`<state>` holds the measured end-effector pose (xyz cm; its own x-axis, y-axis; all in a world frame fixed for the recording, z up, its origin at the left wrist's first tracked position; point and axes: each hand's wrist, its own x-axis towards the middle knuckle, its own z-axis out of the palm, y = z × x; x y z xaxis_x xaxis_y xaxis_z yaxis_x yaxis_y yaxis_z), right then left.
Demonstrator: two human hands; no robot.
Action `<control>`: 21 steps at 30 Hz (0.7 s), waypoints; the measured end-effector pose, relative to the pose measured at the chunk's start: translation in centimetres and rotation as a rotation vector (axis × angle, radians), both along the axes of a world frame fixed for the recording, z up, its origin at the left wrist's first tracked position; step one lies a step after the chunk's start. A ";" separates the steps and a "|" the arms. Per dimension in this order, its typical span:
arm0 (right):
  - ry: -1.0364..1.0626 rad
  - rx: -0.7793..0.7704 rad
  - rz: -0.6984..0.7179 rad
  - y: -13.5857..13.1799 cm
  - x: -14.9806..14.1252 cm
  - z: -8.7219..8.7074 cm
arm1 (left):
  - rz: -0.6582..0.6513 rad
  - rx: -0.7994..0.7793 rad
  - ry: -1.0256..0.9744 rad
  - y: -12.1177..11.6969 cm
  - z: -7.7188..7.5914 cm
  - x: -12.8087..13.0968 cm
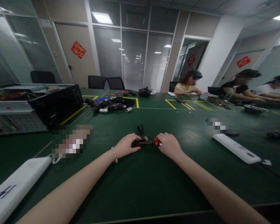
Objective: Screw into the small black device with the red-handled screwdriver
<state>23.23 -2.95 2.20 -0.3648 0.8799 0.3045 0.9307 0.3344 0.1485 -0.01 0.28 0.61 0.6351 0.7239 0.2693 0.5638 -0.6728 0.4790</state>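
My right hand (169, 144) is wrapped round the red handles of a pair of pliers (149, 142), whose grey jaws point left. My left hand (128, 145) is closed on a small dark piece (135, 143), its kind unclear, right at the jaws' tip. Whether the jaws bite on that piece is too small to tell. Just beyond the pliers shows a small pale bit (146, 138). A little farther off, a small black object (140, 128) lies on the green table (140, 186).
An opened computer case (37, 109) stands at the left. Black tools and cables (114, 104) are heaped beyond. White power banks lie at left (21, 183) and right (238, 148). Several people sit along the far right, including a person in yellow (185, 88).
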 end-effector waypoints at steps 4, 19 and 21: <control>-0.014 -0.008 -0.007 0.0 -0.2 0.1 | -0.009 0.016 0.001 -0.1 0.0 0.1; 0.003 -0.014 -0.007 0.2 -0.1 -0.1 | 0.004 -0.015 -0.014 -0.1 0.1 0.0; 0.003 -0.016 -0.009 0.2 -0.1 0.0 | 0.002 -0.014 -0.015 -0.1 0.1 0.0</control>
